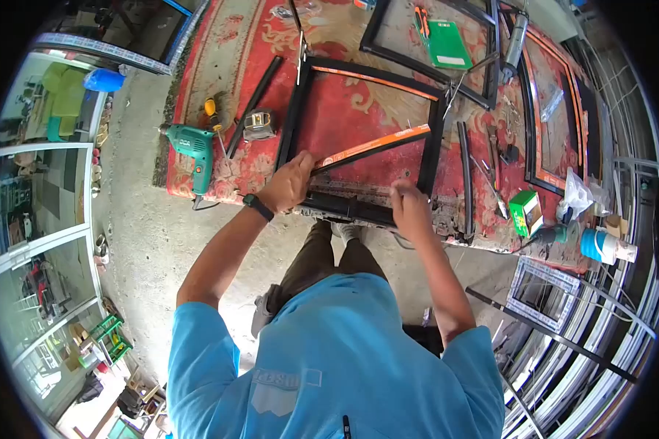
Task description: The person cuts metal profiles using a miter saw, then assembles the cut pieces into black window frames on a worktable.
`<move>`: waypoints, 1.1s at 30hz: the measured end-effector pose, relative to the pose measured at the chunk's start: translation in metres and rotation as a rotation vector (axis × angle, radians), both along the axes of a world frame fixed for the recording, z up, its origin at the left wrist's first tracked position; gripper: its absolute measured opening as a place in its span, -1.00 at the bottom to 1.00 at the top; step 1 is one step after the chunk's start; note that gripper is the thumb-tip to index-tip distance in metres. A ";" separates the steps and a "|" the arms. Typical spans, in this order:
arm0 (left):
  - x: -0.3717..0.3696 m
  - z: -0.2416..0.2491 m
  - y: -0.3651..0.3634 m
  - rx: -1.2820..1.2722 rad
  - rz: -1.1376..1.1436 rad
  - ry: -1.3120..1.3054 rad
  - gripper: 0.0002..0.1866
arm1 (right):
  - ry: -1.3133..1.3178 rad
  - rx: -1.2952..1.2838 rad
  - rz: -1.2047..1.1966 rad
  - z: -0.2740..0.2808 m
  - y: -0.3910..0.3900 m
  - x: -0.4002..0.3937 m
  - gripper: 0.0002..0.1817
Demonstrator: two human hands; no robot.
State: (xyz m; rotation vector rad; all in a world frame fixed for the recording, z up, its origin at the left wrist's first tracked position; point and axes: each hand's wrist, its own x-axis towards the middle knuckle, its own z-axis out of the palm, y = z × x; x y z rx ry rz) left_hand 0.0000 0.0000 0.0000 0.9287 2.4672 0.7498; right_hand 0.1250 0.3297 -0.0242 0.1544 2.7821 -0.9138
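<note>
A black rectangular frame (291, 121) lies on the red patterned carpet in front of me, with orange film along its far bar. My left hand (289, 183) is closed around the near end of a black strip with orange film (373, 148). That strip slants across the frame's opening, its far end by the right bar. My right hand (411, 208) has curled fingers at the frame's near right corner; what they hold, if anything, is hidden. Left of the frame are a tape measure (258, 124), a loose black bar (255, 106) and a green power drill (190, 146).
A yellow-handled screwdriver (211, 110) lies near the drill. Another black frame (388, 55), a green pad (449, 45) and a caulking gun (516, 45) are at the back. A green box (526, 212) stands at right. Long metal profiles (593, 373) fill the lower right floor.
</note>
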 end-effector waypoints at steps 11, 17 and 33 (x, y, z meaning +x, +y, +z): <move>0.098 0.098 -0.055 0.734 0.546 -0.089 -0.33 | 0.068 -0.729 0.178 0.106 -0.160 -0.030 -0.30; 0.179 0.111 -0.186 0.778 0.684 0.127 -0.19 | -0.109 -0.997 0.315 0.137 -0.374 -0.029 -0.59; 0.170 0.175 -0.678 0.237 1.027 0.614 -0.44 | -0.526 -0.634 0.711 0.135 -0.765 -0.083 -0.55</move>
